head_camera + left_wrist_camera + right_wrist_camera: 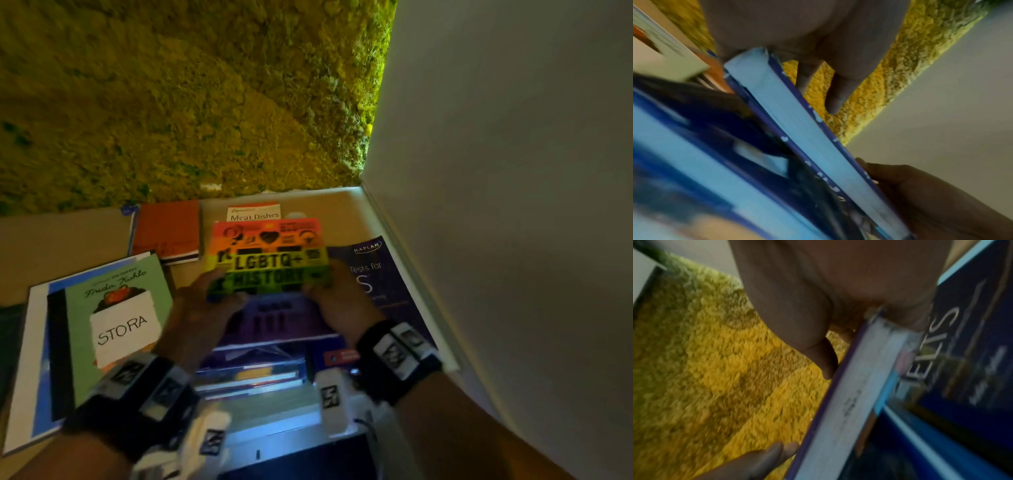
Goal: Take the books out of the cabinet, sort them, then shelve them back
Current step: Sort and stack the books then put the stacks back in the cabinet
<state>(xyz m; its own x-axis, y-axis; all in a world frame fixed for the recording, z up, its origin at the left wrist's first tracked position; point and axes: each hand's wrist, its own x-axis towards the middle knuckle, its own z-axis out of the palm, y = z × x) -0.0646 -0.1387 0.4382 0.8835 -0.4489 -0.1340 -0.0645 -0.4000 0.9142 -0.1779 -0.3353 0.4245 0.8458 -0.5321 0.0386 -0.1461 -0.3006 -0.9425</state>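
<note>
A rainbow-covered book titled "LGBTQ+ History" point(270, 260) is tilted up above a stack of books point(260, 363) at the near edge of the surface. My left hand point(212, 294) grips its left edge and my right hand point(334, 291) grips its right edge. In the left wrist view the book's page edge point(797, 129) runs from my left palm point(807, 40) down to the right hand point(900, 178). In the right wrist view my right thumb point(818, 353) lies against the book's page edge point(849, 394), with the left hand's fingers point(766, 456) at its far end.
Books lie flat on the beige top point(61, 236): a green Frida Kahlo book point(120, 315) at left, an orange one point(168, 233) and "Meat Dishes" point(253, 214) at the back, a purple Kaplan book point(376, 274) at right. A moss wall point(171, 102) rises behind, a white wall point(513, 171) at right.
</note>
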